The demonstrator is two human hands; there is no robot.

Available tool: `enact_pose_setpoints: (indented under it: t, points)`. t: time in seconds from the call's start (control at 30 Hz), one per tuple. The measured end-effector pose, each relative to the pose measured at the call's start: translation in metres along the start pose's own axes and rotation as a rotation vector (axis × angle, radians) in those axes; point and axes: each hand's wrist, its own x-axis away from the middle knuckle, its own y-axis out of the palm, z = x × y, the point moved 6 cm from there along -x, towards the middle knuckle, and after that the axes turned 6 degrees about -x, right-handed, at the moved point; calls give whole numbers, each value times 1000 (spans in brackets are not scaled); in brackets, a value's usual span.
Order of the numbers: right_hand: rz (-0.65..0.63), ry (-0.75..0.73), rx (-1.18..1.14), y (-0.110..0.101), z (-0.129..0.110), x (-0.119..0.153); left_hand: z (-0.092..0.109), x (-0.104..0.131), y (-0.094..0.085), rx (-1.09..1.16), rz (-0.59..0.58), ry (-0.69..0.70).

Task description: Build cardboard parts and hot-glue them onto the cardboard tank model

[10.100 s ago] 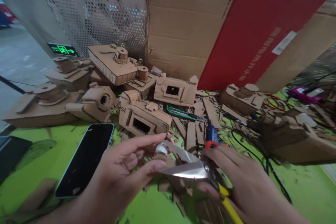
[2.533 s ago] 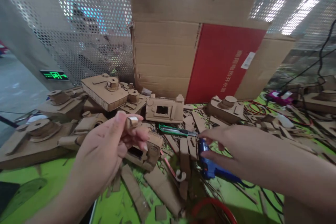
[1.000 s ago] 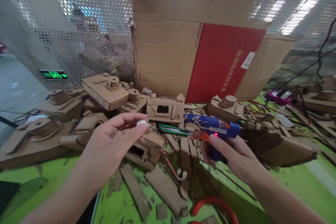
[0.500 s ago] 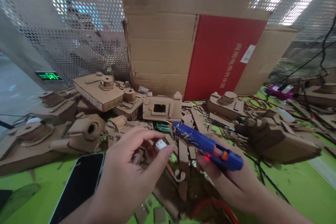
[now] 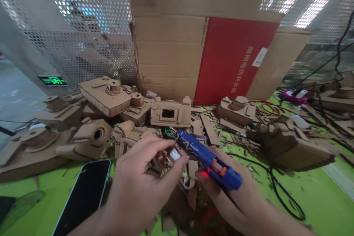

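Observation:
My right hand (image 5: 229, 184) is wrapped round a blue hot glue gun (image 5: 201, 151), whose metal nozzle points up and to the left. A red light glows by its grip. My left hand (image 5: 149, 177) pinches a small white-topped block (image 5: 174, 153) between thumb and fingertips. The nozzle is just beyond the left fingertips; whether it touches anything I cannot tell. Behind the nozzle lies a green object (image 5: 169, 132), partly hidden. A cardboard model hull with a square hole (image 5: 181, 116) stands behind the hands. Under them is a curled pale strip (image 5: 188, 183) among cardboard scraps.
A phone (image 5: 83, 195) lies left of my left hand. Cardboard tank-like models (image 5: 105, 96) crowd the left, with another large one (image 5: 295, 147) on the right. A black cable (image 5: 272, 177) loops across the green table (image 5: 318, 199). A tall cardboard sheet (image 5: 168, 51) stands at the back.
The glue gun has moved left and slightly down, closer to my left hand. My left hand and the white-topped block have shifted slightly right. More of the black cable shows.

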Motion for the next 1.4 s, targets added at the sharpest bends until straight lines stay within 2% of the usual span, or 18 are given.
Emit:
enact_pose_setpoints:
  t: [0.37, 0.5, 0.6, 0.77, 0.9, 1.13, 1.33, 1.4]
  points:
    - [-85, 121, -130, 15, 6, 5, -1, 1, -3, 40, 21, -18]
    - [-47, 95, -144, 13, 5, 4, -1, 0, -2, 39, 14, 21]
    - [-27, 120, -167, 12, 4, 3, 0, 2, -1, 25, 26, 78]
    - [-97, 233, -262, 18, 8, 1, 9, 10, -3, -15, 43, 250]
    - [-91, 227, -265, 18, 6, 0, 14, 16, -2, -131, 54, 330]
    - [-147, 272, -317, 24, 6, 9, 11, 14, -4, -259, 88, 346]
    - [-89, 224, -309, 19, 6, 3, 10, 6, -13, -281, 134, 314]
    - [-77, 214, -302, 18, 6, 1, 11, 9, -11, -237, 111, 308]
